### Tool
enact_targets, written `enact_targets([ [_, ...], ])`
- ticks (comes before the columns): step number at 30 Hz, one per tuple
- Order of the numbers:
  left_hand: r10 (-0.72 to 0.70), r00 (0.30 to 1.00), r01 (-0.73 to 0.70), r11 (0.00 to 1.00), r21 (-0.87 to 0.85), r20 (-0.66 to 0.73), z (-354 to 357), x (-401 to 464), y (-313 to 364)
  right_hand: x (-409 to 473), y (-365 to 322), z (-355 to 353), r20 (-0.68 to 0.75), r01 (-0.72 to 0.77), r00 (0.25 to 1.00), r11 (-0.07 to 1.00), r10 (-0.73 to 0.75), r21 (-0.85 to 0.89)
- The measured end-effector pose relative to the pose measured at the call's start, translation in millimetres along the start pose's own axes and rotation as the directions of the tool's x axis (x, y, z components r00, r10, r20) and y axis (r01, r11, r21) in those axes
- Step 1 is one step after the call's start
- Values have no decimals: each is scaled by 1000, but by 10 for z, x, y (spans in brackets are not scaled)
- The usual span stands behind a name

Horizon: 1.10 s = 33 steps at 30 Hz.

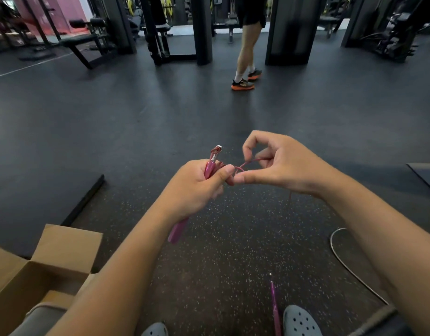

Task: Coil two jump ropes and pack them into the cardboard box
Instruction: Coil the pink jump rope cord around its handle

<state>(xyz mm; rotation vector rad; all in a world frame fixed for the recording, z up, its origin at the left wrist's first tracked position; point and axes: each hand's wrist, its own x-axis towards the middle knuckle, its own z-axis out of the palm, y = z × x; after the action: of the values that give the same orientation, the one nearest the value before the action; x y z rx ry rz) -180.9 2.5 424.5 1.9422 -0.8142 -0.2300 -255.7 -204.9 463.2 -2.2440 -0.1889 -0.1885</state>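
Pink jump rope [210,166] in both hands.

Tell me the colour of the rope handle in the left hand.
Pink; the handle in the left hand shows best in the head view.

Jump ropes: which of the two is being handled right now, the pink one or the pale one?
The pink rope: the left hand grips its handles and the right hand pinches its cord. The pale rope lies untouched on the floor at right.
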Motion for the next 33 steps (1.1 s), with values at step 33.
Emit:
enact_targets([
  [33, -55, 994, 109, 389, -915, 95, -46, -37, 282, 62, 213, 157, -189, 21, 982, 983, 13, 180],
])
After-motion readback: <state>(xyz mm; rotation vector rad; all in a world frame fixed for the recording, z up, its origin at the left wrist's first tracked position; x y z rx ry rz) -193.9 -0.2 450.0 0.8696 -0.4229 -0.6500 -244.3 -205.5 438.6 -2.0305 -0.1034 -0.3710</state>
